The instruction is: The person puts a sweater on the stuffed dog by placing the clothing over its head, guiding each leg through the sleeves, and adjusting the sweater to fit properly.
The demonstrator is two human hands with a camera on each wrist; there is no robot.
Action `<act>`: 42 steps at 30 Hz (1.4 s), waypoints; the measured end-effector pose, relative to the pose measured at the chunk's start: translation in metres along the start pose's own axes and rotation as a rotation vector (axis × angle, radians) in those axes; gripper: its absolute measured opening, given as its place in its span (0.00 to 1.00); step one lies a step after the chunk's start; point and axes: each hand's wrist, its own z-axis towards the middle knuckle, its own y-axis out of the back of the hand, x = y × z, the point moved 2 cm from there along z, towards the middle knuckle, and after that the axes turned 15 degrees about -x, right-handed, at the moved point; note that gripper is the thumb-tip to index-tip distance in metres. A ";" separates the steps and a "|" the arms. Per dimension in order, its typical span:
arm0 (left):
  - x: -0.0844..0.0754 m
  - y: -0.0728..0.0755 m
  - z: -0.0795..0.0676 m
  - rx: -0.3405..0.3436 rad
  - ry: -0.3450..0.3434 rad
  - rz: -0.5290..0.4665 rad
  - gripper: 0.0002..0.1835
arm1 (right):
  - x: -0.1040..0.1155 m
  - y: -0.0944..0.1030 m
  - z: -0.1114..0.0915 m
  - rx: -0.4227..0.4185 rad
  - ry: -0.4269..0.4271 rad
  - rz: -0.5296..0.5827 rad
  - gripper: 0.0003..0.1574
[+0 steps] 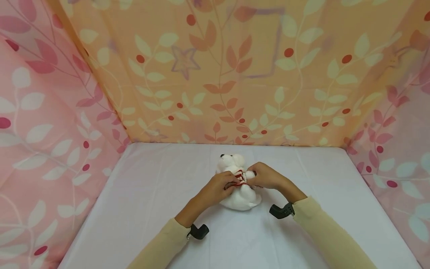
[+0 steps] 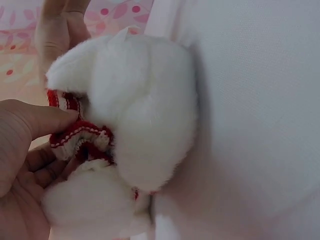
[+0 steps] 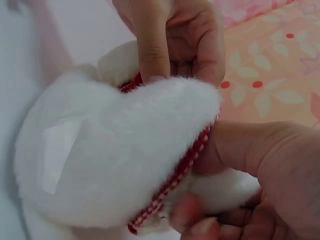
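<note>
A white plush toy dog (image 1: 240, 200) sits in the middle of the white surface, its dark-nosed head pointing away. Around its body is a small red-and-cream striped knitted sweater (image 2: 82, 137). My left hand (image 1: 216, 186) pinches the bunched knit between thumb and fingers at the toy's left side. At the other side, my right hand (image 1: 267, 176) holds the sweater beside a white paw; in the right wrist view its thumb (image 3: 235, 147) goes in behind the red edge, with the fingers curled below. A white tag (image 3: 60, 155) hangs on the fur.
The white-covered table (image 1: 151, 168) extends around the toy. Pink leaf-patterned cloth (image 1: 43, 130) stands at both sides, with an orange-lit patterned cloth (image 1: 201, 93) along the back. Black wrist devices (image 1: 199, 231) stick out below both forearms.
</note>
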 end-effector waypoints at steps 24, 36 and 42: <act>0.000 0.001 -0.007 -0.037 -0.078 0.112 0.08 | -0.013 0.001 -0.026 -0.646 0.207 -0.021 0.05; -0.001 0.002 0.000 -0.031 0.007 0.029 0.07 | 0.019 -0.040 -0.069 -0.660 0.336 -0.457 0.21; -0.003 0.001 0.001 -0.012 0.021 0.103 0.08 | 0.016 -0.040 -0.070 -0.643 0.272 -0.329 0.18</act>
